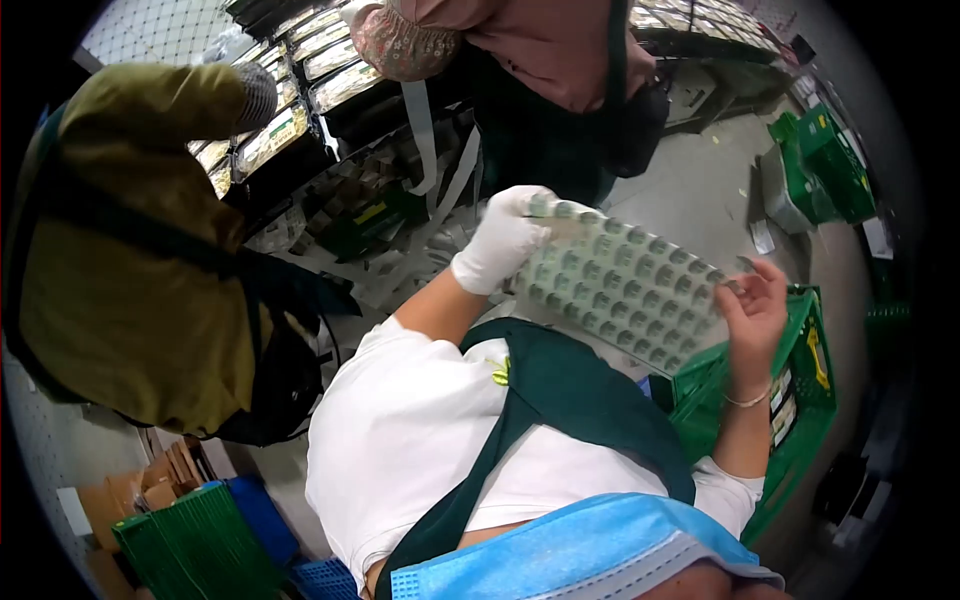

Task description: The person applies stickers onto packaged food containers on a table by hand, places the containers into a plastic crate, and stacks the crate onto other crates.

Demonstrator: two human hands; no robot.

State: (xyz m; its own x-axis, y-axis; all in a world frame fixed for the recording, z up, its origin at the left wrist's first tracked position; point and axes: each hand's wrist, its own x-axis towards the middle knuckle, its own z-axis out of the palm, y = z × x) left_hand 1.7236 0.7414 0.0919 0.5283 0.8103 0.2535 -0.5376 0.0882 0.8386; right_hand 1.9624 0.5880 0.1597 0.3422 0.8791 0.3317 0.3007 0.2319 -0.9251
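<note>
A pale, see-through sheet (pixel 620 285) with rows of dark round labels is stretched between both hands in front of the chest. My left hand (pixel 505 238), in a white glove, grips its upper left end. At the other end, my right hand (pixel 752 300), bare and with a band at the wrist, pinches the upper right corner between thumb and fingers. The sheet hangs tilted down toward the right, above a green crate (pixel 805 400) with some packs inside.
Two co-workers stand near: one in an olive top (pixel 150 250) at left, one in pink (pixel 550 50) ahead. Packed trays (pixel 325 60) line the back. Green crates (pixel 825 160) stand at right, more crates (pixel 200 545) at lower left. Paper strips (pixel 400 270) lie beyond my left hand.
</note>
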